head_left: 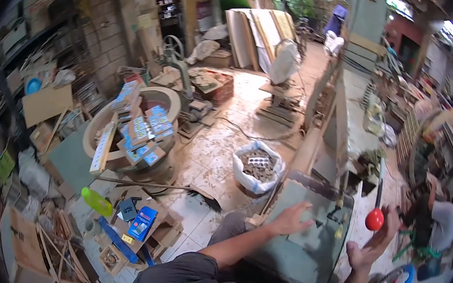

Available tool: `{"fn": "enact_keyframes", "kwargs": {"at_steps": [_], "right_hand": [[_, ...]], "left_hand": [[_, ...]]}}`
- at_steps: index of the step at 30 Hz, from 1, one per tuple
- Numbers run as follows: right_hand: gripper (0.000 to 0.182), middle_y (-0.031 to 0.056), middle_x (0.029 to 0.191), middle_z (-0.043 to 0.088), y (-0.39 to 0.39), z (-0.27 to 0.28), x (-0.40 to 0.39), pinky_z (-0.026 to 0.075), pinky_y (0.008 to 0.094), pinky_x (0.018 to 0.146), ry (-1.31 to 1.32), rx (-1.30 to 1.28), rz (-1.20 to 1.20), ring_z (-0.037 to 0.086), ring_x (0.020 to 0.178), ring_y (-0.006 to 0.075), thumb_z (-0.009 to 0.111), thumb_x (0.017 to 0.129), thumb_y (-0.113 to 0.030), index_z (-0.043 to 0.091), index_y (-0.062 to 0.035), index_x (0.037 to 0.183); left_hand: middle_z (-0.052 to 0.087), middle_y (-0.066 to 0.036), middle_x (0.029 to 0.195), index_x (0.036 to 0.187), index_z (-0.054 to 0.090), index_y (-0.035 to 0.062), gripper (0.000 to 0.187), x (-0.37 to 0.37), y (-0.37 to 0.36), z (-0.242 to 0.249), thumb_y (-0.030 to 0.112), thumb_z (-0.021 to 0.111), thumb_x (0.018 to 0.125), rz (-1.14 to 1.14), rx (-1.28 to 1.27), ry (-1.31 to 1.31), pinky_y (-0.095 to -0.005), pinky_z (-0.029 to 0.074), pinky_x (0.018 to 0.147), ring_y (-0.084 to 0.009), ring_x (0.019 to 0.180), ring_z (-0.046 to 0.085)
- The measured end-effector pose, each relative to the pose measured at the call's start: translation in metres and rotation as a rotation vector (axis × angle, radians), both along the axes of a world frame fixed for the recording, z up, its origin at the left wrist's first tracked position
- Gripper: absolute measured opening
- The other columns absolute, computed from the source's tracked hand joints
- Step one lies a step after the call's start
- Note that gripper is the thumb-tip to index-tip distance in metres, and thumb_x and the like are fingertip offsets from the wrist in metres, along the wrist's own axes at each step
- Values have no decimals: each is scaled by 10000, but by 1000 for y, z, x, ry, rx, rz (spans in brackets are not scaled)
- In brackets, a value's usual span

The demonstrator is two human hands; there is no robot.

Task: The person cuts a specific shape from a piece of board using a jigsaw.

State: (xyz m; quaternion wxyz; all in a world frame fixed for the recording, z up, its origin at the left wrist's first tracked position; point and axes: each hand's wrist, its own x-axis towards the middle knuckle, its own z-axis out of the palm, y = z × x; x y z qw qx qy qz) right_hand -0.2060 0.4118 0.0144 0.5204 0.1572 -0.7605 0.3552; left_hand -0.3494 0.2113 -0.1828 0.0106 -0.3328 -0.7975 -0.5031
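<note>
Stretched out over the grey-green machine table (298,196), my left hand (294,220) has its fingers apart and holds nothing. Farther right, my right hand (371,245) is raised with spread fingers beside a red ball-shaped knob (374,219) on a dark rod. Whether the fingers touch the knob is unclear. Small dark pieces lie on the table near my left hand. Just beyond the table stands a white sack (278,176) with wood scraps and a light piece with holes (258,161) in it.
A large round tub (173,100) at the left bears blue-patterned blocks (139,129). Nearer, a low wooden stand carries a blue box (142,223) and a green bottle (97,201). A seated person (447,220) is at the far right. A hose crosses the tiled floor.
</note>
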Motion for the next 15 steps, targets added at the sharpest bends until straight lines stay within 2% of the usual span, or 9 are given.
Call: {"fn": "enact_keyframes", "kwargs": {"at_steps": [1, 3, 4, 6, 8, 10, 12, 13, 15], "right_hand": [[944, 227, 1430, 528, -8, 18, -11, 378, 541, 1149, 120, 50, 59, 534, 1301, 410, 808, 800, -645, 480, -22, 1429], [845, 233, 1348, 593, -23, 40, -35, 428, 553, 1109, 303, 97, 218, 587, 1235, 417, 804, 825, -608, 502, -44, 1376], [786, 237, 1290, 635, -31, 45, -49, 459, 554, 1081, 365, 94, 314, 623, 1185, 414, 789, 846, -597, 515, -52, 1342], [522, 193, 998, 708, -47, 58, -69, 547, 504, 915, 526, -76, 401, 677, 898, 354, 742, 910, -486, 596, -33, 1122], [343, 150, 763, 659, -58, 83, -59, 543, 468, 759, 423, -88, 471, 601, 668, 278, 696, 927, -342, 601, -15, 883], [298, 115, 648, 588, -77, 100, -64, 475, 374, 629, 515, -199, 327, 495, 556, 195, 661, 911, -243, 567, -6, 757], [264, 95, 671, 604, -59, 113, -59, 411, 298, 587, 340, -172, 380, 479, 565, 148, 640, 922, -211, 587, 15, 797], [264, 95, 671, 604, -55, 123, -63, 411, 298, 587, 294, -175, 349, 479, 565, 148, 640, 922, -211, 587, 15, 797], [318, 2, 629, 466, -59, 148, -78, 350, 294, 528, 261, -156, 294, 399, 538, 103, 606, 1006, -219, 556, -72, 729]], "left_hand": [[579, -236, 1361, 1441, 505, 5, 699, 0, -6, -6, 450, 714, 944, -30, -8, -11, -486, 444, 1108, -409, 1294, 563], [460, -262, 1522, 1537, 411, 6, 901, 2, -17, -18, 527, 754, 887, -42, -212, 48, -498, 341, 1203, -436, 1438, 424], [431, -267, 1558, 1566, 387, 19, 980, -2, -18, -29, 576, 762, 851, -61, -282, 53, -511, 322, 1214, -445, 1465, 394], [382, -285, 1608, 1595, 364, 34, 1097, -6, -16, -49, 653, 775, 788, -101, -359, 80, -519, 301, 1230, -457, 1501, 355], [362, -323, 1614, 1594, 356, 13, 1193, -17, -19, -64, 712, 784, 727, -149, -323, 178, -516, 297, 1235, -472, 1502, 354], [355, -330, 1614, 1571, 387, -17, 1183, -14, -21, -49, 706, 786, 724, -168, -367, 186, -523, 292, 1234, -483, 1486, 366], [343, -301, 1628, 1558, 409, -17, 1146, -12, -23, -29, 673, 796, 728, -164, -385, 196, -521, 303, 1227, -467, 1467, 388], [341, -283, 1634, 1553, 418, -17, 1132, -7, -26, -27, 659, 801, 730, -154, -381, 191, -521, 308, 1224, -460, 1462, 393], [348, -268, 1632, 1560, 415, 0, 1112, -6, -26, -25, 646, 797, 739, -170, -383, 186, -514, 309, 1221, -454, 1463, 392]]}}
